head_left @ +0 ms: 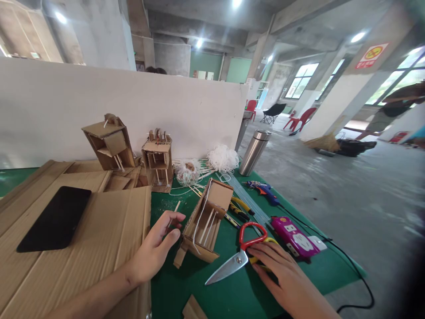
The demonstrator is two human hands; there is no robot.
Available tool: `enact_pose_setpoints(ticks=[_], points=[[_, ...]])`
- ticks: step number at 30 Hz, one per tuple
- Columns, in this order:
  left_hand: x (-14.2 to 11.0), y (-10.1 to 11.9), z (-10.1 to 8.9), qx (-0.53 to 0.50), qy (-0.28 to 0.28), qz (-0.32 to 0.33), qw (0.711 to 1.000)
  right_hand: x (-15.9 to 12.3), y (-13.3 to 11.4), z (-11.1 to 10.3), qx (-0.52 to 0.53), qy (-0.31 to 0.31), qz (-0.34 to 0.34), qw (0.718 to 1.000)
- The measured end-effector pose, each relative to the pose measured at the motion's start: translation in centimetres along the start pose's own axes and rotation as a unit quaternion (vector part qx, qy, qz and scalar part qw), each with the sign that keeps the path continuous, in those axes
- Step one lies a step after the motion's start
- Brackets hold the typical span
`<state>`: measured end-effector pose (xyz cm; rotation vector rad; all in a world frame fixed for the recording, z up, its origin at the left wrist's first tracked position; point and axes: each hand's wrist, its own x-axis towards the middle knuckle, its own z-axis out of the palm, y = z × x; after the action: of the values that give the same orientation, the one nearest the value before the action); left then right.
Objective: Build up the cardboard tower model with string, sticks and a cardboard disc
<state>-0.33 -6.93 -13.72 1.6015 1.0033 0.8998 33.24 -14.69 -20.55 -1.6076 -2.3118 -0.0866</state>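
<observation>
A short pale stick [178, 206] pokes up from the curled fingers of my left hand [157, 241], apparently pinched, its lower end partly hidden. Just right of that hand, a small cardboard model [217, 195] lies tilted on the green table [179, 283], with white sticks inside and a white cord along its side. My right hand [282, 270] closes over the handle end of the red-handled scissors [237, 261], whose blades point left. Yellow handles [270, 240] show under its fingers; what tool they belong to is partly hidden.
Two cardboard models [111, 144] stand at the back beside white string [223, 158] and a steel flask [255, 153]. A glue gun [264, 191], yellow-black pliers [241, 208] and a purple power strip [295, 239] lie right. Left is a black tablet [55, 219] on cardboard sheets [109, 230].
</observation>
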Motion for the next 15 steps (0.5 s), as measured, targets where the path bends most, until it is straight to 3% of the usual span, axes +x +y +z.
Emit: enact_pose_setpoints(ticks=[7, 12, 14, 15], points=[[-0.1, -1.2, -0.3, 0.031, -0.02, 0.034, 0.999, -0.5, -1.0, 1.2, -0.031, 0.065, 0.025, 0.997], [0.0, -1.0, -0.3, 0.035, -0.014, 0.048, 0.998, -0.2, -3.6, 0.0, -0.037, 0.104, 0.062, 0.992], [0.0, -0.8, -0.2, 0.032, -0.007, 0.052, 0.998, 0.0, -5.7, -0.8, -0.034, 0.127, 0.033, 0.991], [0.0, -0.6, -0.1, 0.032, -0.004, 0.054, 0.998, 0.2, -6.9, -1.0, -0.02, 0.118, -0.017, 0.993]])
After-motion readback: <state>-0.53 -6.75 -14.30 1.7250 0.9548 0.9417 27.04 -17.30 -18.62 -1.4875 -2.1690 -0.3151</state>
